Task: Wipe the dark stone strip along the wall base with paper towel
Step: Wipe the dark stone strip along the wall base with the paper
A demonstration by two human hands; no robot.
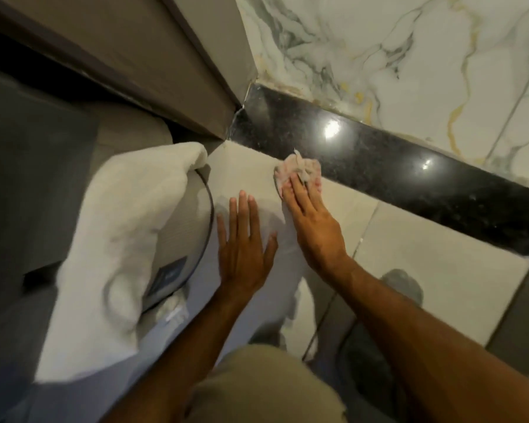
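A glossy dark stone strip (pixel 379 160) runs diagonally from the upper middle to the right edge, below the veined marble wall (pixel 394 50). My right hand (pixel 312 224) presses a crumpled paper towel (pixel 300 169) flat on the pale floor tile, right at the strip's lower edge near its left end. The fingers lie over the wad. Spread flat on the tile, my left hand (pixel 245 245) holds nothing and sits just left of the right hand.
A white towel (pixel 119 239) drapes over a round grey bin (pixel 184 227) with a dark rim at the left. A brown door frame (pixel 153 62) meets the strip's left end. My knee (pixel 257 389) is at the bottom. Pale floor tiles (pixel 425 279) extend right.
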